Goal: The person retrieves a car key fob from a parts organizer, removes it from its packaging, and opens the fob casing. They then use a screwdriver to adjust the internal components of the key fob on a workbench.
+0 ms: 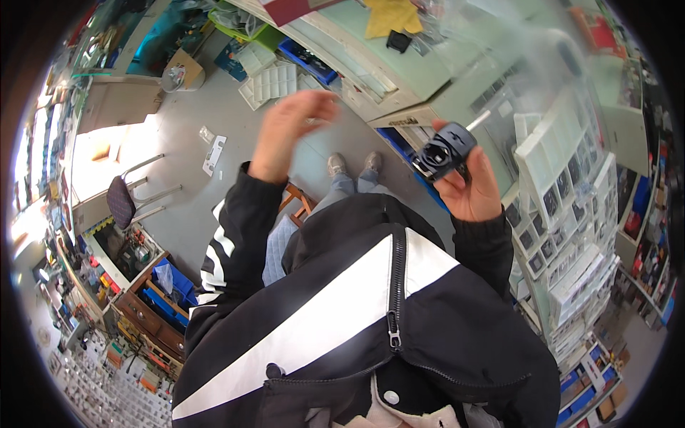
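My right hand (pixel 473 190) grips a small black and grey plastic device (pixel 445 150) with a rounded body and a ring-like opening on its face. Fingers and thumb hold it from both sides above the edge of the glass counter. Behind the device a thin pale stick (pixel 479 121) shows; whether it belongs to the device I cannot tell. My left hand (pixel 297 120) is raised over the floor, apart from the device. Its fingers are bent and motion-blurred, and the palm is hidden, so I cannot see whether anything small is in it.
Stacked clear compartment boxes (pixel 562 187) with dark parts fill the counter on the right. A yellow cloth (pixel 393 16) lies on the glass countertop (pixel 428 69). White divided trays (pixel 275 81) and a blue bin (pixel 307 60) sit on the floor ahead. A chair (pixel 122 200) stands left.
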The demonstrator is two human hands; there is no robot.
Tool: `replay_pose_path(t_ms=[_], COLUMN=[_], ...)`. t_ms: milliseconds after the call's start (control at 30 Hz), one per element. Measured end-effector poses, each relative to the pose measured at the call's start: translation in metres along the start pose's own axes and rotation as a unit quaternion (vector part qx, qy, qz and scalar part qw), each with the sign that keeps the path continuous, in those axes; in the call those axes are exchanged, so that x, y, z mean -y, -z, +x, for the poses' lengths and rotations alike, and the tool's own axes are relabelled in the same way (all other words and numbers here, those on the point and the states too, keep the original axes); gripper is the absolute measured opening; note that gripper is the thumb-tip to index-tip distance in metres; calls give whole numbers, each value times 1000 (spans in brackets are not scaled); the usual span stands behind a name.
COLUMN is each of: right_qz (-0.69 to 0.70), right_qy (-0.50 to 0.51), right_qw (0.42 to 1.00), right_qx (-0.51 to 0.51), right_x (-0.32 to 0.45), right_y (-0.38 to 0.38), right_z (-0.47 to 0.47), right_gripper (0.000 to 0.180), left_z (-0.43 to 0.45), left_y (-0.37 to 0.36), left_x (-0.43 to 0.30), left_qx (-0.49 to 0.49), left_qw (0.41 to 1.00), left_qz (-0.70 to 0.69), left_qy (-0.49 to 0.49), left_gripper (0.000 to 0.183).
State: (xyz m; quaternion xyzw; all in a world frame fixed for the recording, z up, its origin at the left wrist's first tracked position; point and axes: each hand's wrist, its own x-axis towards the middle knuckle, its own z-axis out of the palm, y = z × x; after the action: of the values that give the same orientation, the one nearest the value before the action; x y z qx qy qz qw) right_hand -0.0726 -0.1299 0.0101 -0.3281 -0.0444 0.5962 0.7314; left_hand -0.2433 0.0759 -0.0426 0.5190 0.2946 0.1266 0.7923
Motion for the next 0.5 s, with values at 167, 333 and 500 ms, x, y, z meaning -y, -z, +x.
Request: replay_pose_path(t_ms=[167,333,500], right_qz=[-72,-60,-43], right_qy=[-5,-2,5], right_qw=[997,997,999], right_qx=[-7,38,29], right_x=[7,10,8], right_y=[1,9,16], right_z=[2,0,-4], right_gripper=[59,61,60], left_z=[-9,20,107], left_y=[-100,-98,-89], left_x=[-38,-30,-6], left_qx=[158,-23,-157], left_qw=[982,971,714], left_qz=[-82,222,578], left_qy=[67,-89,-363], left_gripper=[42,32,30])
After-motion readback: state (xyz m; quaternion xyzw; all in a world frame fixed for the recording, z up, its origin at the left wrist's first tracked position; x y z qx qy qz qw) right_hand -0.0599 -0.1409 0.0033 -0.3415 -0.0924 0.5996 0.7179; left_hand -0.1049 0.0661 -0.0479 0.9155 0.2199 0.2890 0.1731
